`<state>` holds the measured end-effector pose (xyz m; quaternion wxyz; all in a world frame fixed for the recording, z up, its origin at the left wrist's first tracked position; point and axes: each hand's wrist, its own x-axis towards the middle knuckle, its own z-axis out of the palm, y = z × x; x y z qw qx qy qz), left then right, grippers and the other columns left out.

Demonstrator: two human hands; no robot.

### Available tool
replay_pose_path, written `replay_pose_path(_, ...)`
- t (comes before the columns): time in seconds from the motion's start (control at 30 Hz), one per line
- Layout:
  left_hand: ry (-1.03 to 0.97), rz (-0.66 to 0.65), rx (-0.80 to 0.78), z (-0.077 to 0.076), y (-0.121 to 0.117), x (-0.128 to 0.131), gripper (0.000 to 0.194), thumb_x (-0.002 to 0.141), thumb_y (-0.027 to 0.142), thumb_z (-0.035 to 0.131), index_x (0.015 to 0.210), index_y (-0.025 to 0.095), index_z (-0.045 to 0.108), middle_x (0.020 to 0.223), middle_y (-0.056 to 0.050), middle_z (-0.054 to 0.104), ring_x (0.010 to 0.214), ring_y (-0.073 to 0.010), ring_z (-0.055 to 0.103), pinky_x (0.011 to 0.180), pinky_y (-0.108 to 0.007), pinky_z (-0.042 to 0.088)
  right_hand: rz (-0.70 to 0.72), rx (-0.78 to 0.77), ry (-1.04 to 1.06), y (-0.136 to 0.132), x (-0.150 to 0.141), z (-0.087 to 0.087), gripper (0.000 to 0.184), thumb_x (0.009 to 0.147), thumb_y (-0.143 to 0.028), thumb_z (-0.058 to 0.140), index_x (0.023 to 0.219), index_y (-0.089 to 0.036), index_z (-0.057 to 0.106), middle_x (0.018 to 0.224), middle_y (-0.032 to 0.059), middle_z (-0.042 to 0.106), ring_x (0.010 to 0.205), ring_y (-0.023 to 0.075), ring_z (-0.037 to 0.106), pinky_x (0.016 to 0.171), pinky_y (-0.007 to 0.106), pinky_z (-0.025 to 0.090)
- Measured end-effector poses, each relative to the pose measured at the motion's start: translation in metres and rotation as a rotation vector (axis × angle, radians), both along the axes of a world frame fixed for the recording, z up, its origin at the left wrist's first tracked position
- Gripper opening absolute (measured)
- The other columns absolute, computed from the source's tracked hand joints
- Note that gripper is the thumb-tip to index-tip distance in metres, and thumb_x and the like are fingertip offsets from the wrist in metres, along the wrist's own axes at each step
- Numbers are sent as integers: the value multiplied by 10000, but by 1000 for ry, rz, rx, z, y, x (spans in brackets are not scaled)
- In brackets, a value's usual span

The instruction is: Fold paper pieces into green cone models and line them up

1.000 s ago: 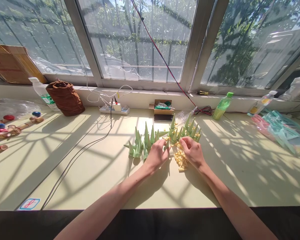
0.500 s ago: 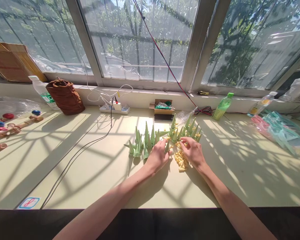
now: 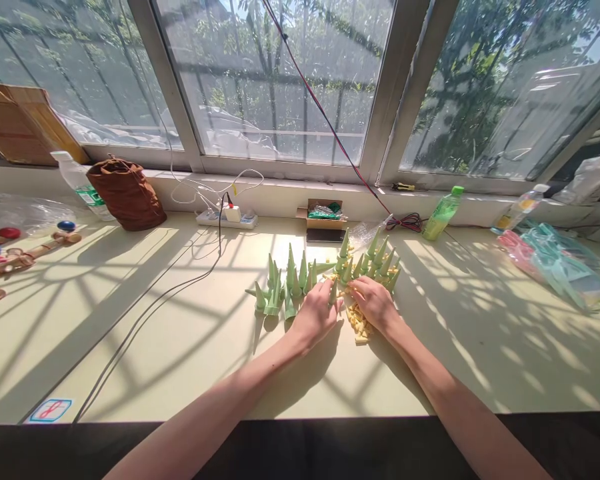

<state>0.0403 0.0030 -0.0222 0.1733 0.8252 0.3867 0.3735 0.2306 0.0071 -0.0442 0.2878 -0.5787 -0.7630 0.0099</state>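
Note:
Two clusters of pale green pointed cones [image 3: 285, 287] stand on the cream table [image 3: 180, 347], one left of centre and one [image 3: 375, 260] further right. Between them lies a heap of small yellow pieces [image 3: 359, 322]. My left hand [image 3: 316, 315] has its fingers curled around a green cone [image 3: 333, 292] at the edge of the heap. My right hand [image 3: 377, 305] rests over the yellow pieces with its fingers pinched together beside that cone; what it pinches is hidden.
A brown bag [image 3: 126, 195] and a water bottle [image 3: 80, 187] stand at the back left, wooden toys [image 3: 25, 250] at the far left. A power strip [image 3: 227, 218] trails cables over the table. A small box [image 3: 323, 215], a green bottle [image 3: 443, 213] and plastic bags [image 3: 555, 263] lie right.
Both hands have stayed at the heap. My right hand has shifted slightly left toward the cone in my left hand, and the camera has tilted a little.

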Motion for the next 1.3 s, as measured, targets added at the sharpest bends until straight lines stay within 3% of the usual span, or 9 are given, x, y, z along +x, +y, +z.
replay_pose_path(0.4, -40, -1, -27, 1, 0, 1, 24, 886, 151, 504, 872, 170, 495, 808, -34, 545, 694, -165, 531, 625, -283, 451, 51, -15, -20, 3, 0, -2, 227, 931, -181, 483, 958, -231, 703, 907, 42, 653, 752, 165, 626, 638, 233, 440)
replay_pose_path(0.6, -85, -11, -53, 3, -1, 1, 91, 897, 133, 462, 817, 174, 479, 771, -20, 534, 630, -137, 480, 591, -260, 394, 96, 70, 146, -8, -6, 6, 285, 944, -184, 445, 1100, -199, 683, 891, 64, 630, 723, 170, 617, 652, 258, 477)
replay_pose_path(0.73, -104, -17, -56, 3, 0, 1, 115, 903, 135, 439, 801, 177, 472, 746, -15, 530, 610, -133, 468, 575, -256, 372, 133, 91, 277, -14, -11, 14, 273, 913, -149, 455, 1063, -183, 680, 901, 71, 632, 766, 180, 623, 695, 286, 499)
replay_pose_path(1.0, -192, 38, -180, 6, 0, 4, 145, 928, 273, 480, 831, 167, 503, 732, -19, 576, 554, -121, 492, 526, -253, 375, 16, 71, 566, -18, -12, 18, 196, 886, -311, 581, 1026, -185, 634, 856, 35, 663, 455, 84, 459, 472, 247, 422)
replay_pose_path(1.3, -316, -38, -328, 8, -3, 6, 228, 931, 386, 500, 882, 166, 527, 730, -16, 610, 507, -109, 542, 449, -215, 377, -19, 97, 631, -21, -14, 20, 235, 871, -410, 610, 963, -194, 630, 822, 38, 678, 508, 119, 570, 465, 247, 448)
